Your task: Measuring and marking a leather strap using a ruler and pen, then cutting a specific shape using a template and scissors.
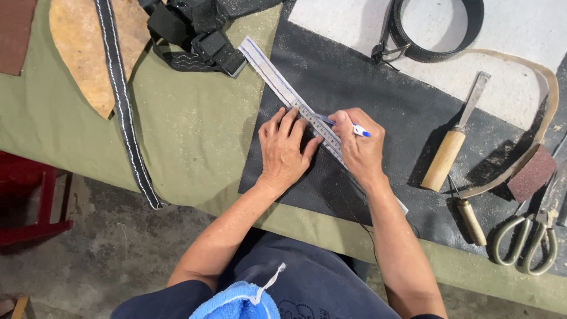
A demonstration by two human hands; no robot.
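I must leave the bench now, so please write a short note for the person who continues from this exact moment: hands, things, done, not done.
Left hand: flat, pressing the ruler onto the black leather sheet.
Right hand: holds a blue-and-white pen, tip against the ruler's edge.
The ruler lies diagonally across the sheet, on the green cloth.
To the right: a wooden-handled chisel, an awl, scissors, a sanding block.
Done: ruler placed and held.
Left: I cannot see a drawn line yet; the sheet shows no cut.
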